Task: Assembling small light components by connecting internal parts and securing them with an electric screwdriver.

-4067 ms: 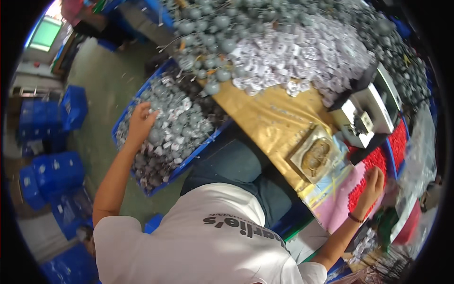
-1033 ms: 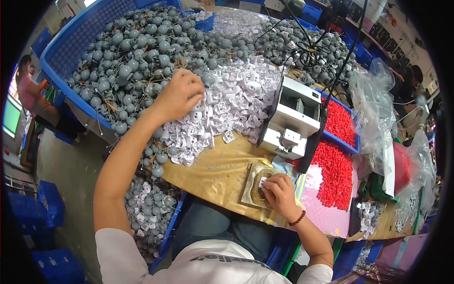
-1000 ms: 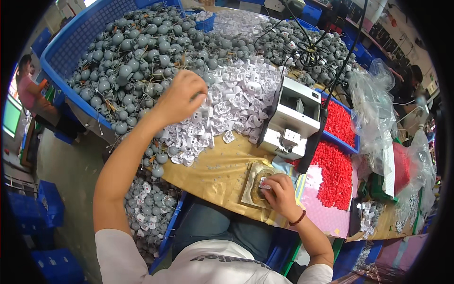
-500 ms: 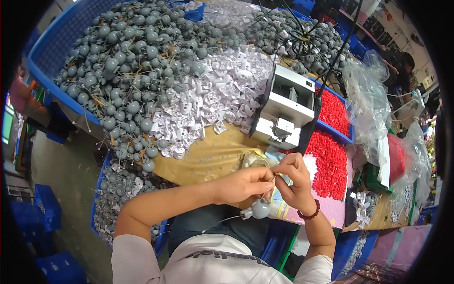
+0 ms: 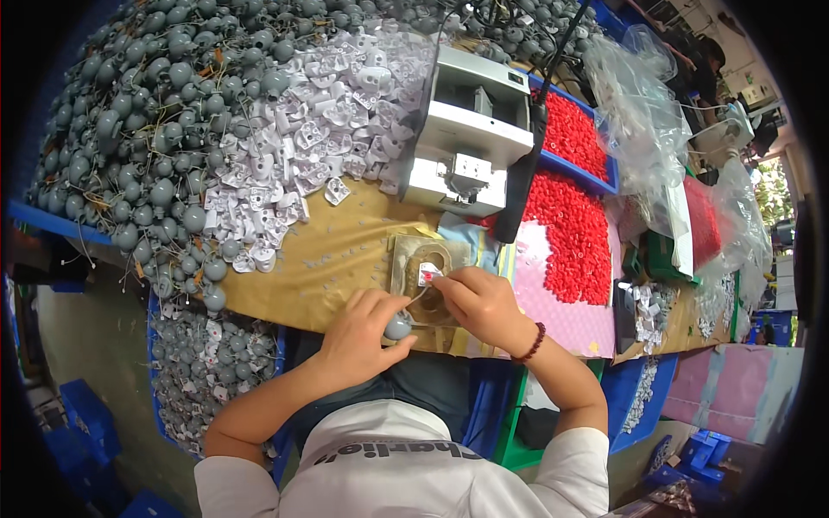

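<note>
the left hand (image 5: 358,338) curls around a grey ball (image 5: 398,326), thumb and fingers closed in on it, just in front of a block with an oval recess (image 5: 409,261) near the front edge of the gold-covered tabletop (image 5: 298,298). the right hand (image 5: 482,304) is narrow, its fingertips pinching a small white piece (image 5: 427,273) with a spot of red on it, right over that recess (whether it rests inside or hovers just above, i cannot tell). a thin pale wire (image 5: 420,295) shows between the ball and the white piece. behind the block stands a white machine (image 5: 471,129); to its left lies a heap of white parts (image 5: 319,129), with a bigger heap of grey balls (image 5: 147,121) beyond. red parts (image 5: 572,246) spread over a pink sheet (image 5: 561,326) on the right.
</note>
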Available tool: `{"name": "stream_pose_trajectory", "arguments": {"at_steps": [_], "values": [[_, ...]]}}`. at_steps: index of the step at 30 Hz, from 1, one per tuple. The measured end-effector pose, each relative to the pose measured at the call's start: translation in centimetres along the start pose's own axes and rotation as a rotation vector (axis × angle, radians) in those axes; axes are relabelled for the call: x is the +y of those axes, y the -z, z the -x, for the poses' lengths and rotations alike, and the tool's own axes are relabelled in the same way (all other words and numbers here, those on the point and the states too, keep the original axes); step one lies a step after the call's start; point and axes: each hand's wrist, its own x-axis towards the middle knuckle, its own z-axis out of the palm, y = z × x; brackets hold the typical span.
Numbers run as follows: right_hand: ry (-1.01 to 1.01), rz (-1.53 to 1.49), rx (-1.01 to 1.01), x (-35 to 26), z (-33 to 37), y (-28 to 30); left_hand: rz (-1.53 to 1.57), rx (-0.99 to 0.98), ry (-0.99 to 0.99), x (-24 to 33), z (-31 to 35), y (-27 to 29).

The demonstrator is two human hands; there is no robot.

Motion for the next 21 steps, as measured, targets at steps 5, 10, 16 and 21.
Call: {"name": "stream_pose_trajectory", "arguments": {"at_steps": [5, 10, 16, 21], "values": [[0.089, 0.145, -0.042, 0.5, -0.9, -0.6, -0.110, 0.025, -0.057, -0.3, -0.7, -0.3], [0.071, 0.210, -0.128, -0.8, -1.4, -0.1, -0.101, -0.021, -0.085, -0.6, -0.8, -0.8], [0.041, 0.213, -0.224, -1.3, -1.3, 0.0, -0.140, -0.024, -0.076, -0.5, -1.1, 0.1], [0.037, 0.155, -0.161, -1.3, -0.3, 0.0, -0.440, 0.138, -0.154, 1.1, -2.9, -1.4]]}}
